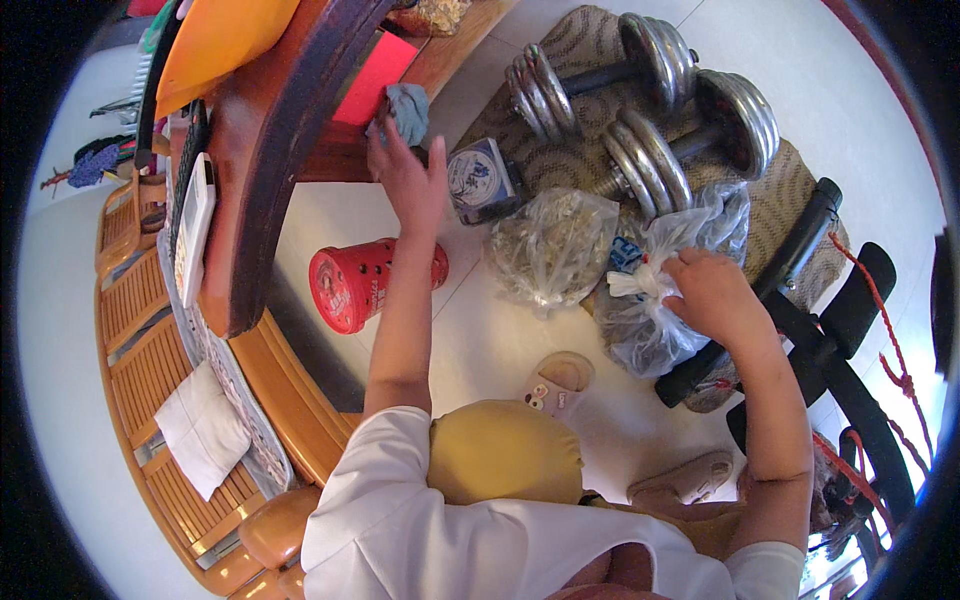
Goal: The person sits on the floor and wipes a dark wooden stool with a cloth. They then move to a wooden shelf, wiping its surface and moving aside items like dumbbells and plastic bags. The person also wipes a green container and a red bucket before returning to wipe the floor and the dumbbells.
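My left hand (409,176) is raised at the low wooden shelf, fingers spread, beside a crumpled grey-blue cloth (408,114); whether its fingertips touch the cloth I cannot tell. A red paper or card (375,79) lies behind the cloth. My right hand (709,289) rests at the knotted neck of a clear plastic bag (652,330), its fingers on the bag. To the left of that sits another clear bag with dry brownish contents (553,244). A box with a round blue-and-white label (480,178) stands between my hands. Below my left hand, a red lidded tub (352,289) is partly hidden by my forearm.
Chrome dumbbells (652,161) lie on a patterned brown mat (592,37). Black exercise equipment with red cord (832,345) is at the right. A dark-edged wooden table (259,202) overhangs at the left, near a slatted wooden bench (142,375). A slipper (562,379) is on the tiled floor.
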Action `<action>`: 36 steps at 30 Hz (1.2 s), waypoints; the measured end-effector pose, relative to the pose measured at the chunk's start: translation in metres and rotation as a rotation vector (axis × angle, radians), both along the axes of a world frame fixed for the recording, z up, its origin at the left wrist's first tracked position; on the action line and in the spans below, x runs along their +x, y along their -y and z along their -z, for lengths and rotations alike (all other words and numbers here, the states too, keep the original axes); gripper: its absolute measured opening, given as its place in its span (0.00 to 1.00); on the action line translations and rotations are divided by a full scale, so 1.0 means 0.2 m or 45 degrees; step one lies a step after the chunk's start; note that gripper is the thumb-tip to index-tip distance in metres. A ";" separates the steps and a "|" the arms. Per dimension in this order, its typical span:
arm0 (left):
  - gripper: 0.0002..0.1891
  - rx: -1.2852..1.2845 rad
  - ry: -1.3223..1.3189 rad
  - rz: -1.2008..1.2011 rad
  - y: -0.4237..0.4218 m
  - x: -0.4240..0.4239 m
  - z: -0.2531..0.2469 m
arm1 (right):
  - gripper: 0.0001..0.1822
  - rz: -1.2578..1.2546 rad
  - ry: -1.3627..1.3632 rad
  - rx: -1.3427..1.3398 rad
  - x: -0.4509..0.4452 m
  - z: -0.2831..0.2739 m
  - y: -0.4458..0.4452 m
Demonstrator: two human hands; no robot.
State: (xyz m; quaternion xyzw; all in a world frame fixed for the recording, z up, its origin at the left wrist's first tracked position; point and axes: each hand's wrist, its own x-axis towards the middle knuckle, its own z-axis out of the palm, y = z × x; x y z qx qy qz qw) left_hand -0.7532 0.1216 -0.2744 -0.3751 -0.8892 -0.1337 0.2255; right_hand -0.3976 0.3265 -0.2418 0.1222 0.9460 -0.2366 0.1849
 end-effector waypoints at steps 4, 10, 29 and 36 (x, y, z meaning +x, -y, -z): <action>0.43 -0.408 0.185 -0.435 -0.18 -0.25 0.09 | 0.19 -0.002 0.032 -0.012 -0.01 -0.03 0.00; 0.43 -0.436 0.224 -0.383 -0.30 -0.42 0.31 | 0.19 0.021 0.012 -0.027 -0.01 -0.02 0.00; 0.19 -0.224 0.083 -0.032 -0.59 -0.55 0.28 | 0.18 -0.020 -0.029 -0.055 -0.02 0.01 -0.01; 0.18 -0.089 0.080 0.159 -0.92 -0.32 0.15 | 0.18 0.017 0.032 -0.055 -0.02 -0.01 -0.01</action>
